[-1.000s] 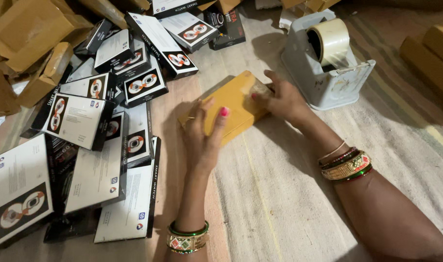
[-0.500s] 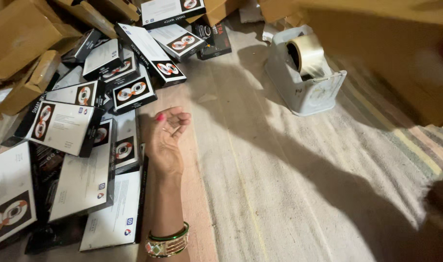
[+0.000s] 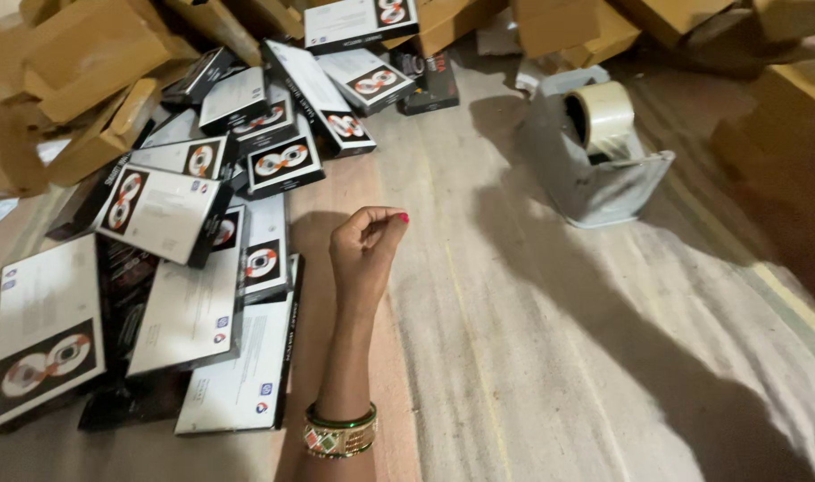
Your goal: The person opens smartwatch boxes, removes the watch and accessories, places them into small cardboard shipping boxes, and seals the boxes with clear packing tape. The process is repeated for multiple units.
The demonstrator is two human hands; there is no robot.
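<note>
I see left hand (image 3: 364, 245) w/ fingers curled closed, empty, beside boxes (image 3: 247, 268); right hand out of view. Careless reach could topple the stack.

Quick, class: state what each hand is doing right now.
Left hand: loosely curled shut, holding nothing visible, beside the black-and-white flat boxes.
Right hand: out of view.
</note>
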